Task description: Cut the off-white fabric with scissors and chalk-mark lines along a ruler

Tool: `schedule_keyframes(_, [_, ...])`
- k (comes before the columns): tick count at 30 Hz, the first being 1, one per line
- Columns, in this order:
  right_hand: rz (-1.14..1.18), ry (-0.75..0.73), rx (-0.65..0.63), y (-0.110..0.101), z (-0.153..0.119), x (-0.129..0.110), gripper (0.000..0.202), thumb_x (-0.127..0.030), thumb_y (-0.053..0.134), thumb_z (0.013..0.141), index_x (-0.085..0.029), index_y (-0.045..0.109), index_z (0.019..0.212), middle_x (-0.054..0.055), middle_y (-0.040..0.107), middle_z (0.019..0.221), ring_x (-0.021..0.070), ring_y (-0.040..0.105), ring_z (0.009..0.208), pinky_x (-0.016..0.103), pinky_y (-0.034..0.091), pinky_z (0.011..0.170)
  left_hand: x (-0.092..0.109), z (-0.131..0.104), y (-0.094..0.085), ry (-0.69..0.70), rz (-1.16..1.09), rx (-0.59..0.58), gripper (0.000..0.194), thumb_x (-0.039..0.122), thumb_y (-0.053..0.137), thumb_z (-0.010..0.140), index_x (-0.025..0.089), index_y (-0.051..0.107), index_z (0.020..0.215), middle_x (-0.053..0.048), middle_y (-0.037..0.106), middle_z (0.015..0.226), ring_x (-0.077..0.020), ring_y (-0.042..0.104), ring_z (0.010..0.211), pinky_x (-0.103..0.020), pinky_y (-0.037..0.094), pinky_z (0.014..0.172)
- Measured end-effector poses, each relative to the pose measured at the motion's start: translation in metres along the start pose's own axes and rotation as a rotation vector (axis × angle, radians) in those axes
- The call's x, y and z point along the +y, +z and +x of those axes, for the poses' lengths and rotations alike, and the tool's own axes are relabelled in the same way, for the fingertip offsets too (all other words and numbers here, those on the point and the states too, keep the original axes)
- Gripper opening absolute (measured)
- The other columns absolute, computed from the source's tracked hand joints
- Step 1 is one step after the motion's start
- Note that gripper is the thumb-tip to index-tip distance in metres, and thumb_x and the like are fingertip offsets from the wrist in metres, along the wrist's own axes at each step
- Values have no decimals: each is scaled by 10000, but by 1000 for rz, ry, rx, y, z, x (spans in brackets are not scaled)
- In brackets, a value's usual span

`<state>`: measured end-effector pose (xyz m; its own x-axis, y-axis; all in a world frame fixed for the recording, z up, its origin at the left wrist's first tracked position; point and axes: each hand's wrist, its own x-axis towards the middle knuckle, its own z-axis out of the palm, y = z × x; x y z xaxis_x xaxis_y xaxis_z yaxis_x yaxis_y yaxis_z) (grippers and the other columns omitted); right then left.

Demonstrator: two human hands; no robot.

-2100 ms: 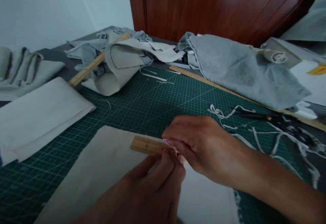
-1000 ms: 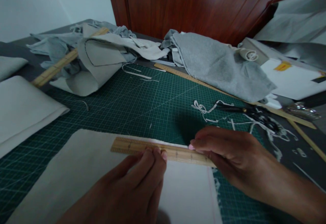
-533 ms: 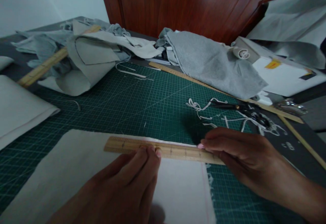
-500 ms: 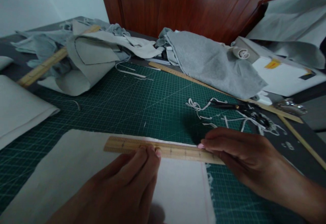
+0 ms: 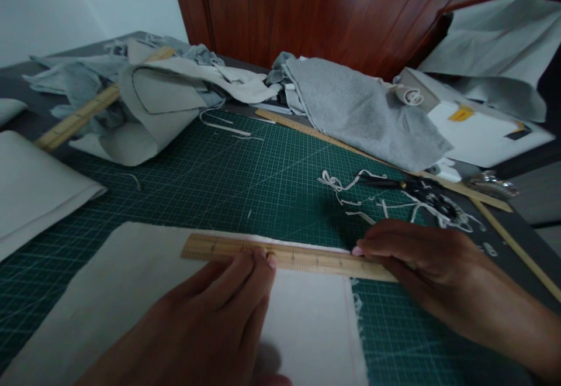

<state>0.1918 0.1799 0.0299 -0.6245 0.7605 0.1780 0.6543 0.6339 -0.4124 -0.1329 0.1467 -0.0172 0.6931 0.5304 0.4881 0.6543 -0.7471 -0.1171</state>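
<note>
A short wooden ruler (image 5: 298, 257) lies along the far edge of a white cloth (image 5: 131, 292) on the green cutting mat (image 5: 280, 199). My left hand (image 5: 210, 316) presses the middle of the ruler with its fingertips held together. Over the ruler's right end, my right hand (image 5: 425, 269) is closed in a pinch on a small pink thing at the cloth's far edge; most of that thing is hidden by the fingers. A thin pink line runs down near the cloth's frayed right edge.
Black scissors (image 5: 421, 190) lie among white strips (image 5: 335, 181) at the right. Behind are a long wooden ruler (image 5: 315, 131), grey cloth (image 5: 350, 105) and a white box (image 5: 482, 134). Folded white cloth (image 5: 39, 181) and a curled pattern piece (image 5: 162, 90) lie at left.
My right hand has slid a little to the right along the ruler's far edge. My left hand stays on the ruler. The view has shifted slightly.
</note>
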Motion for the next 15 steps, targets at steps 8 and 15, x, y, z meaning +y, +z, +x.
schedule_keyframes(8, [61, 294, 275, -17, 9, 8, 107, -335, 733, 1025, -274, 820, 1039, 19, 860, 962, 210, 799, 814, 331, 577, 695, -8, 11, -8, -42, -110, -91, 472, 357, 383, 1134, 129, 797, 1124, -124, 795, 1117, -292, 715, 994, -450, 599, 797])
schedule_keyframes(15, [78, 264, 294, 20, 63, 13, 92, -104, 769, 983, -172, 825, 957, 30, 865, 903, 161, 773, 772, 260, 557, 700, -46, 19, -8, -78, -285, -146, 283, 234, 497, 1070, 199, 766, 1149, -71, 748, 1047, -248, 723, 916, -398, 586, 782])
